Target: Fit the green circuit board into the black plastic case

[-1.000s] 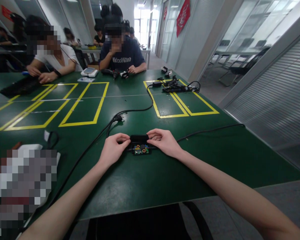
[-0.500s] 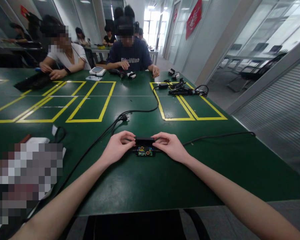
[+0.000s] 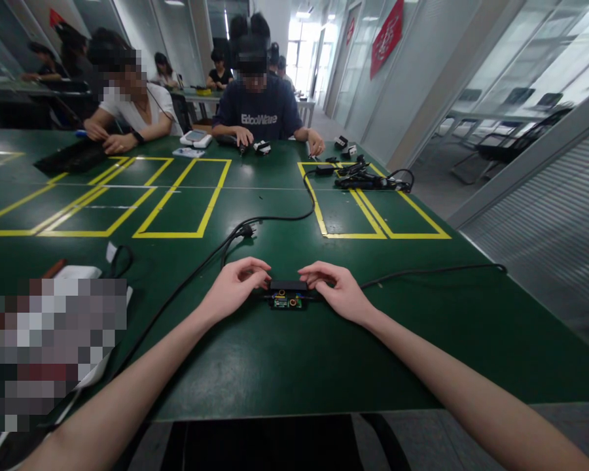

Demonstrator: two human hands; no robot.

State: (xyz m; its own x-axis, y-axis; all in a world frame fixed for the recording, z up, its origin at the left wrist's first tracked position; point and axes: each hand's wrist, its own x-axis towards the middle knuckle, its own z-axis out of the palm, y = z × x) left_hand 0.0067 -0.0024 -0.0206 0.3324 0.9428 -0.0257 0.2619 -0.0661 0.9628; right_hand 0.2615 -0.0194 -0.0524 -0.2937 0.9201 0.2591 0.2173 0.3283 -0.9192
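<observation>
A small black power adapter lies on the green table with its case off, a green circuit board with orange coils showing on the near side. My left hand pinches its left end with curled fingers. My right hand grips its right end the same way. A black cable runs from the adapter's right end toward the table's right edge. Another black cable with a plug lies just beyond my left hand.
Yellow tape rectangles mark the table. A heap of black adapters and cables sits at the far right. Two people sit across the table, their hands on small devices. A white object lies at my left. The near table edge is close.
The view has shifted a little; both hands stay at the adapter's ends. The black case now sits lower and flatter over the circuit board.
</observation>
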